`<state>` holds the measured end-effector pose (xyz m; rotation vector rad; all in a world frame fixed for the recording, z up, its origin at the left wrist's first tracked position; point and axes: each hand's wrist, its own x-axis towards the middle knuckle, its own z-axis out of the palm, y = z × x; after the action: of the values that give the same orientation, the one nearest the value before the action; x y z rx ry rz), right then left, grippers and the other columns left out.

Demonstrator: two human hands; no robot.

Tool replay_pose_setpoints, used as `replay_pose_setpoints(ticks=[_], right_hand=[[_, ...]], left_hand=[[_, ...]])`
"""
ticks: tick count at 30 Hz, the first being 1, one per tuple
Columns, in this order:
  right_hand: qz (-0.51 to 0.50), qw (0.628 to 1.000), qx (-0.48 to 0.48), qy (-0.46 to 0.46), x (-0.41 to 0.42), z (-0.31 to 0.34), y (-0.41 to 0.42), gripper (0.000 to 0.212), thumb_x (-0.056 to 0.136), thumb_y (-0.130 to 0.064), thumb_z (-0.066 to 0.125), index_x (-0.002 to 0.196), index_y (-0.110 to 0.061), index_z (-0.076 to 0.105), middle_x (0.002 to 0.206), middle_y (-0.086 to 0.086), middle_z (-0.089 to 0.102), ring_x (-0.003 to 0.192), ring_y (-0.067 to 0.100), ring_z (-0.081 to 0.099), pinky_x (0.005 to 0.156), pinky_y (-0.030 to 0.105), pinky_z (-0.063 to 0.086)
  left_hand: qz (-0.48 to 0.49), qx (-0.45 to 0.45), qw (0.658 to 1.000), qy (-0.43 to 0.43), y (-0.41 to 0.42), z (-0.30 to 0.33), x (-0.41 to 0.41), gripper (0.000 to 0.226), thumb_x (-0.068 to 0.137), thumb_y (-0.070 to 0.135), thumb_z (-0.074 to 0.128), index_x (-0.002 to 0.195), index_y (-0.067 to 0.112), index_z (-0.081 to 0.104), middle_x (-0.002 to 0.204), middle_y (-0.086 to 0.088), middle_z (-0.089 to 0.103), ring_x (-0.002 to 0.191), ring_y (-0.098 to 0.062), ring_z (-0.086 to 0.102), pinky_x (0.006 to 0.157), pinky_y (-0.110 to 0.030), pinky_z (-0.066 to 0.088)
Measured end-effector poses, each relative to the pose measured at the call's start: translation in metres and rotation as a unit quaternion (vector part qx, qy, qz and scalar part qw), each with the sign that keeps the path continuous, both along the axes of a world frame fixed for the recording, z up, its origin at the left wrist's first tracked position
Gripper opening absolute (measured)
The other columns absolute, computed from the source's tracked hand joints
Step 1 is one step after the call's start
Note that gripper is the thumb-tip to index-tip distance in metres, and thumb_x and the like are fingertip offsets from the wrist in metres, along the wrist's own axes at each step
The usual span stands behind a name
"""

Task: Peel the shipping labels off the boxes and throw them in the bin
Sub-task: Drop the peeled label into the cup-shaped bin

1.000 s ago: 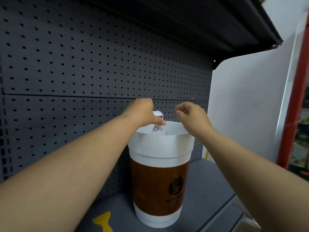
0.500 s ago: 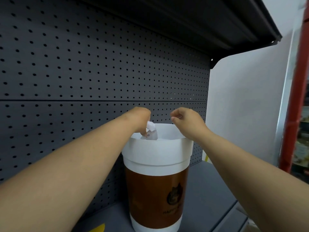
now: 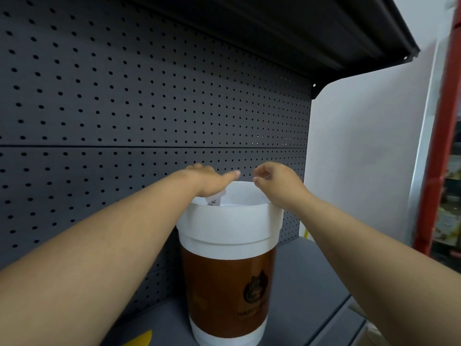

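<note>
The bin (image 3: 232,231) is shaped like a big coffee cup, white with a brown band, and stands on the grey shelf. My left hand (image 3: 212,179) hovers over its left rim with the fingers stretched out flat. Just under that palm, a crumpled white shipping label (image 3: 214,201) with black print sits inside the rim; whether it touches the hand I cannot tell. My right hand (image 3: 274,182) is above the right rim, fingers curled in, with nothing visible in it. No boxes are in view.
A dark pegboard wall (image 3: 149,108) rises right behind the bin, and a dark shelf (image 3: 324,33) overhangs it. A white wall (image 3: 369,158) and a red post (image 3: 444,146) stand to the right. Yellow marking (image 3: 142,339) shows on the shelf floor.
My left hand has uncurled from gripping the label to flat fingers, and the label has dropped lower into the bin's mouth. The right hand stayed curled above the rim.
</note>
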<state>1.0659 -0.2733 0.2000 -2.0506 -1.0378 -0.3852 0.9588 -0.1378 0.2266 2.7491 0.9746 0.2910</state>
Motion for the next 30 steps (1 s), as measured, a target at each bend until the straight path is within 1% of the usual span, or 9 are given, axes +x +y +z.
replay_pose_setpoints(ticks=[2,3,5,6,11,16,19,23,30], right_hand=[[0.003,1.0,-0.002,0.006,-0.001,0.0,0.0,0.026,0.091,-0.026,0.051,0.115,-0.019,0.058,0.123,0.0,0.059,0.108,0.017,0.054,0.08,0.025,0.039],[0.004,1.0,-0.003,0.007,-0.001,0.001,0.0,0.027,0.091,-0.026,0.051,0.116,-0.019,0.058,0.124,0.0,0.059,0.109,0.017,0.054,0.08,0.026,0.039],[0.006,1.0,-0.003,0.006,-0.002,0.001,0.0,0.028,0.091,-0.026,0.05,0.117,-0.019,0.058,0.125,0.0,0.058,0.111,0.017,0.054,0.082,0.025,0.038],[0.008,1.0,-0.003,0.006,-0.002,0.0,0.0,0.028,0.091,-0.026,0.051,0.117,-0.019,0.058,0.125,0.0,0.058,0.111,0.016,0.054,0.082,0.025,0.038],[0.015,1.0,-0.002,0.007,-0.003,0.0,0.0,0.027,0.091,-0.026,0.051,0.116,-0.02,0.058,0.124,0.0,0.059,0.109,0.016,0.054,0.081,0.025,0.039],[0.014,1.0,-0.007,0.005,-0.003,0.002,0.001,0.027,0.09,-0.027,0.051,0.115,-0.02,0.059,0.125,0.0,0.058,0.11,0.017,0.054,0.083,0.025,0.038],[0.016,1.0,-0.01,0.007,-0.005,0.002,0.002,0.026,0.09,-0.027,0.051,0.114,-0.02,0.059,0.124,-0.001,0.059,0.11,0.016,0.054,0.082,0.024,0.037],[0.015,1.0,-0.014,0.006,-0.006,0.003,0.001,0.024,0.09,-0.027,0.052,0.111,-0.02,0.061,0.122,-0.001,0.06,0.11,0.017,0.054,0.082,0.024,0.038],[0.028,1.0,0.001,-0.002,-0.018,0.006,0.0,0.021,0.091,-0.026,0.051,0.107,-0.02,0.063,0.11,-0.003,0.062,0.097,0.013,0.053,0.077,0.025,0.039]], left_hand=[[-0.011,-0.037,0.999,-0.023,-0.002,0.0,-0.001,0.058,0.093,0.047,0.021,0.128,0.008,0.046,0.143,-0.014,0.036,0.132,-0.032,0.035,0.107,-0.043,0.031],[-0.027,-0.035,0.999,-0.027,-0.004,0.0,-0.002,0.044,0.094,0.035,0.025,0.105,0.005,0.054,0.121,-0.014,0.049,0.111,-0.03,0.048,0.094,-0.036,0.038],[-0.052,0.009,0.999,-0.013,-0.007,0.0,-0.002,0.032,0.092,0.02,0.036,0.062,0.01,0.041,0.075,-0.006,0.043,0.067,-0.02,0.04,0.062,-0.026,0.032],[-0.055,0.029,0.998,-0.001,-0.008,0.0,-0.003,0.033,0.089,0.014,0.042,0.058,0.011,0.035,0.066,-0.003,0.033,0.06,-0.018,0.031,0.055,-0.025,0.024],[-0.072,0.085,0.994,0.022,-0.003,0.002,-0.008,0.017,0.084,0.014,0.059,0.085,0.015,0.043,0.078,0.002,0.037,0.067,-0.015,0.035,0.055,-0.021,0.026],[-0.082,0.084,0.991,0.059,-0.011,0.005,-0.013,0.009,0.087,0.029,0.062,0.08,0.025,0.059,0.091,-0.005,0.053,0.083,-0.022,0.048,0.067,-0.026,0.039],[-0.087,0.072,0.993,0.035,-0.009,0.004,-0.013,0.021,0.093,0.028,0.052,0.088,0.014,0.066,0.089,-0.006,0.055,0.079,-0.022,0.048,0.054,-0.022,0.033],[-0.094,0.028,0.995,0.009,-0.005,0.002,-0.012,0.032,0.098,0.026,0.04,0.104,0.006,0.064,0.088,-0.005,0.06,0.079,-0.02,0.053,0.056,-0.021,0.035],[-0.096,0.075,0.991,-0.053,0.001,0.001,-0.02,0.035,0.098,0.031,0.04,0.095,0.01,0.068,0.071,-0.001,0.051,0.06,-0.015,0.043,0.051,-0.024,0.031]])
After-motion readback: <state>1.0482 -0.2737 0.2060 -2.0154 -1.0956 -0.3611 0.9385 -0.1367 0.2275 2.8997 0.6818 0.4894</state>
